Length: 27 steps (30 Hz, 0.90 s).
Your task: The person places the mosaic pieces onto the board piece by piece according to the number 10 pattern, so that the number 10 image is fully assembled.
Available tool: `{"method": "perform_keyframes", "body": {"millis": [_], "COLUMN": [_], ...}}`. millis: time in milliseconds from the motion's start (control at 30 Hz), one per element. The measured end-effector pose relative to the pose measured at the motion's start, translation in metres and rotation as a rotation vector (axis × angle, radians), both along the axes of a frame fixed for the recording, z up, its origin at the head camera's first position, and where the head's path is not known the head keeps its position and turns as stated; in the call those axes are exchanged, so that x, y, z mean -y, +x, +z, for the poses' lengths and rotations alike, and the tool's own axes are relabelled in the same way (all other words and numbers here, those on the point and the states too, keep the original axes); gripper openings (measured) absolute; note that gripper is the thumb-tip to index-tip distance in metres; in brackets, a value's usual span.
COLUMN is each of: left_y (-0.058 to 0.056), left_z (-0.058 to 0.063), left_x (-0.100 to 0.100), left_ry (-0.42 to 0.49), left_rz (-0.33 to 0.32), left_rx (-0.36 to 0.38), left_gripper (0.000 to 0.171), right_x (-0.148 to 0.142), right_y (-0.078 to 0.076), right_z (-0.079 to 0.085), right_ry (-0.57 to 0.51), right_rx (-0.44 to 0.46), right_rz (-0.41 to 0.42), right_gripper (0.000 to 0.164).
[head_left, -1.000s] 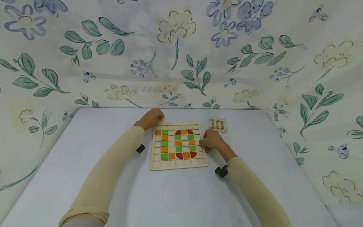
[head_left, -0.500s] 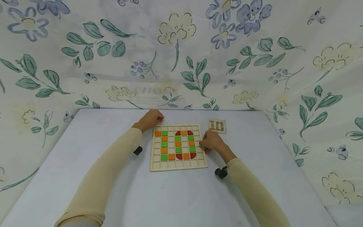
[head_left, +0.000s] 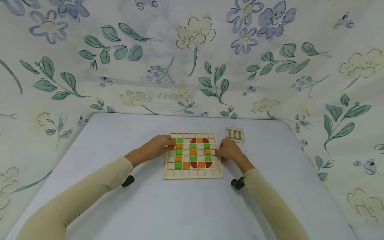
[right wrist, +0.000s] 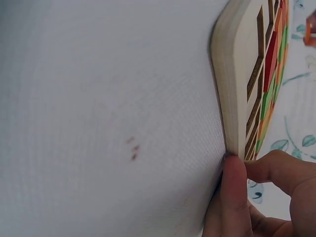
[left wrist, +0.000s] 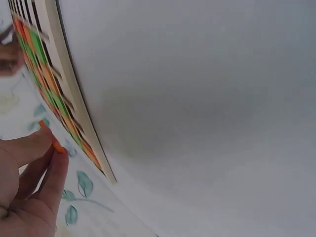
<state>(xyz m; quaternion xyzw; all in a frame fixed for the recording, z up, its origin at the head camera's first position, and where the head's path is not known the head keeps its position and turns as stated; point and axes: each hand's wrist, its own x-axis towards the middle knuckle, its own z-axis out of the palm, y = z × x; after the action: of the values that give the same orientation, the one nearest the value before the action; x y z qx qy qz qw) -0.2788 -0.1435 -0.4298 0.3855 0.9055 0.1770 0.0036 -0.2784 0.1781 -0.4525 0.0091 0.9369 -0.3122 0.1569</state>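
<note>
A light wooden grid board [head_left: 193, 174] lies on the white table, its square cells partly filled with orange, green and red tiles. Those tiles form a 1-like shape at left and a ring with rounded red corners beside it. Thumb and fingertips of my left hand [head_left: 154, 146] pinch a small orange tile [left wrist: 58, 146] over the board's left edge. In the head view that hand partly covers the upper left cells. My right hand [head_left: 230, 150] grips the board's right edge, thumb on top and a finger against the side, as the right wrist view shows.
A small patterned card [head_left: 235, 134] with a similar coloured design lies beyond the right hand. The white table [head_left: 186, 206] reaches back to a flower-printed cloth [head_left: 168, 96]. Black wrist cameras [head_left: 238, 183] hang under both forearms.
My left hand has come from behind the board's far left corner towards me, to the board's left edge, with the orange tile still pinched. The right hand keeps its grip on the board.
</note>
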Motion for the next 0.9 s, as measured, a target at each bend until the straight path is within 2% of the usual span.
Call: {"method": "perform_keyframes", "body": {"millis": [133,267,633,800,900], "left_y": [0.020,0.033,0.043,0.050,0.049], "left_z": [-0.006,-0.011,-0.019,-0.017,-0.015], "left_x": [-0.003,-0.005,-0.007,-0.007,-0.008], "left_ry": [0.007,0.011,0.021,0.000,-0.013], "left_rz": [-0.062,-0.088,-0.050,-0.036,-0.020], "left_rx": [0.040,0.069,0.041,0.023,-0.007], "left_gripper": [0.025,0.025,0.017,0.015,0.017], "right_x": [-0.005,-0.009,-0.009,-0.008,-0.010], "right_y": [-0.003,-0.005,-0.006,-0.006,-0.007], "right_z": [-0.002,-0.004,-0.006,-0.003,0.000], "right_ry": [-0.001,0.003,-0.020,-0.025,-0.036], "right_rx": [-0.011,-0.015,-0.021,-0.019,-0.007], "right_rz": [-0.005,-0.002,-0.009,-0.011,-0.002], "right_gripper": [0.019,0.019,0.018,0.018,0.018]}}
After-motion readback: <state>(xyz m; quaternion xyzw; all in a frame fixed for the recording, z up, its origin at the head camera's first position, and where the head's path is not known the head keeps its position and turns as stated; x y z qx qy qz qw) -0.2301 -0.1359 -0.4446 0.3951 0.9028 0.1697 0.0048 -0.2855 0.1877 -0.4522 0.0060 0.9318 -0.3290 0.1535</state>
